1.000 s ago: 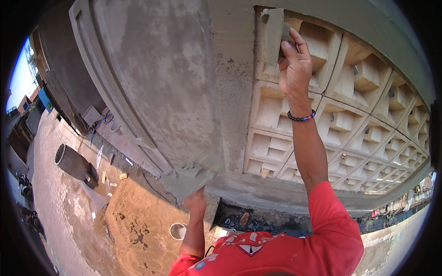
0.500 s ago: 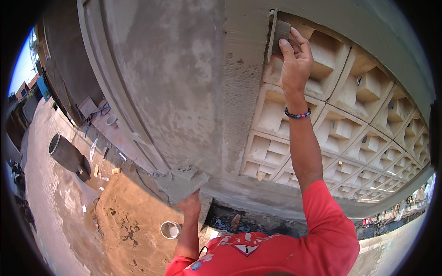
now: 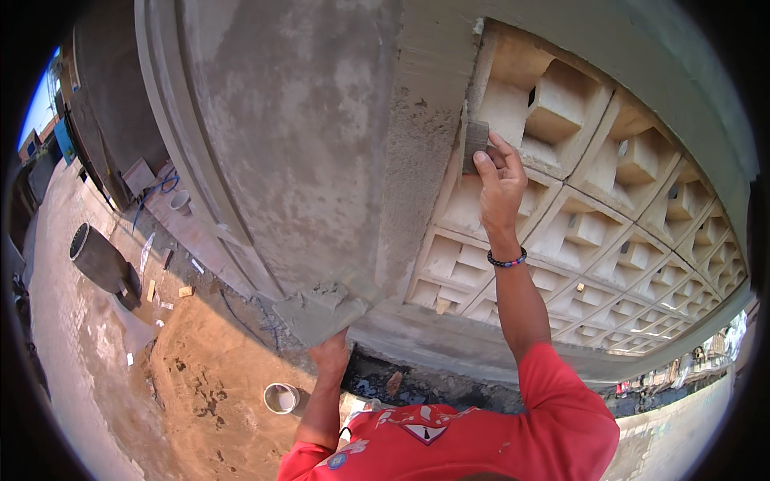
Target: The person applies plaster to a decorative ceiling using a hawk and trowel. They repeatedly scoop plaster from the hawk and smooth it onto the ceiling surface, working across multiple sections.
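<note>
My right hand is closed on a small flat plastering tool, thumb and fingers pinching its grey plate. The tool's thin edge stands nearly upright against the rim of the rough mortar strip, beside the pale breeze-block screen. Low on the left, my left hand grips a mortar board from below; the fingers are mostly hidden under it. Lumps of wet grey mortar lie on the board, close to the foot of the plastered wall.
A white bucket stands on the sandy ground below the board. Beneath the screen runs a dark wet trench. Farther left are a dark cylindrical container, a small pale pot and scattered scraps. A ledge frames the wall's left side.
My right hand has drawn the tool downward along the screen's left edge, from the top corner to lower down. My left hand still holds the mortar board at about the same place.
</note>
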A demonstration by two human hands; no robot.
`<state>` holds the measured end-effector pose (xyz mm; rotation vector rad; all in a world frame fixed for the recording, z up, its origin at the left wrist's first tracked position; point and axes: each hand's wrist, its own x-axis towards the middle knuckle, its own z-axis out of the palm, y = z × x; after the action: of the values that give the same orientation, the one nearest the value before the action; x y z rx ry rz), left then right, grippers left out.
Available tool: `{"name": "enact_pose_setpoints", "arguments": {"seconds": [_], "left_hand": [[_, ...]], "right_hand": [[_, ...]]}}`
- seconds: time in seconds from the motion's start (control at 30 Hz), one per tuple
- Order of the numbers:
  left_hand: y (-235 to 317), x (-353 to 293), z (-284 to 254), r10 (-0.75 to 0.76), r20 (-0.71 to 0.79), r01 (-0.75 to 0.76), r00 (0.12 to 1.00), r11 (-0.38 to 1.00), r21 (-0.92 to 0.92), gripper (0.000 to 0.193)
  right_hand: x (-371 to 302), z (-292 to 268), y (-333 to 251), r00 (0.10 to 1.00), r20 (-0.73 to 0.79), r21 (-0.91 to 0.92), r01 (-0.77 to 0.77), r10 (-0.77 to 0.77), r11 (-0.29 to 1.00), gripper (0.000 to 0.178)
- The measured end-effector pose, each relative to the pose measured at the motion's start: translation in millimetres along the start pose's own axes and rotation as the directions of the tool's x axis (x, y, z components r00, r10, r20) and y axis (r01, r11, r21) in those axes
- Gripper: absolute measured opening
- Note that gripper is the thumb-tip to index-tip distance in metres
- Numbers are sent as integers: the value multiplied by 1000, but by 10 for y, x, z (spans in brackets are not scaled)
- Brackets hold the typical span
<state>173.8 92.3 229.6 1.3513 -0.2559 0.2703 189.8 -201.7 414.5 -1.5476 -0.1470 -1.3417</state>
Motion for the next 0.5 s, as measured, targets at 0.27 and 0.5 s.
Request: {"name": "enact_pose_setpoints", "arguments": {"seconds": [0.27, 0.5], "left_hand": [[-104, 41, -66, -33, 37, 34, 999, 999, -21, 47], [-229, -1, -47, -24, 6, 24, 1000, 1000, -19, 48]], "right_hand": [[537, 54, -355, 997, -41, 290, 78, -69, 954, 42], [803, 185, -499, 998, 33, 287, 44, -56, 957, 41]]}}
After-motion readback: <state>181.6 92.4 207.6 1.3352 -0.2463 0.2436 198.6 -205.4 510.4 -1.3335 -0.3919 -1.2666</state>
